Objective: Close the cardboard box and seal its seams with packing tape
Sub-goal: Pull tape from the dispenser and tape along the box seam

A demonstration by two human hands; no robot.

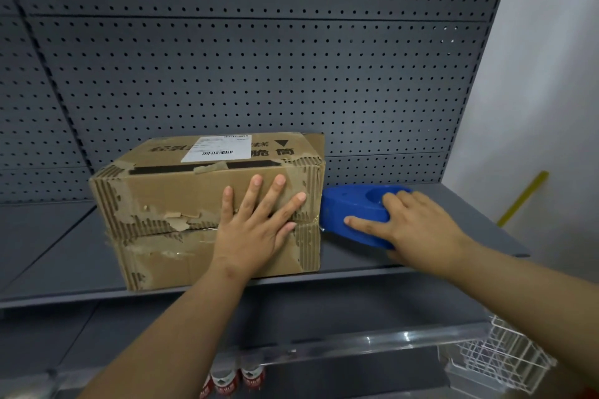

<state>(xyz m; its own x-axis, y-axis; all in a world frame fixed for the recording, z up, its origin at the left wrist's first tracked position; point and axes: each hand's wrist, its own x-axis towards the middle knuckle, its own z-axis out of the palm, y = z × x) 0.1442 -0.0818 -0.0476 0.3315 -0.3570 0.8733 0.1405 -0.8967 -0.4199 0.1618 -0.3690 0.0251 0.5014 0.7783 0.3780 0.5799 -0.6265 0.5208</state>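
A worn brown cardboard box (181,201) lies on a grey shelf (421,259), its flaps folded shut, with a white label on top and torn old tape along its seams. My left hand (259,223) presses flat on the box's near face, fingers spread across the seam. Just right of the box sits a blue tape dispenser (353,207). My right hand (411,220) grips the dispenser, thumb along its near side and fingers curled over its top rim. The tape roll itself is hidden inside the dispenser.
A grey pegboard wall (259,74) backs the shelf. A white wall (534,107) with a yellow strip (525,197) stands at right. Below are a lower shelf rail, a white wire basket (505,363) and some red-and-white cans (236,379).
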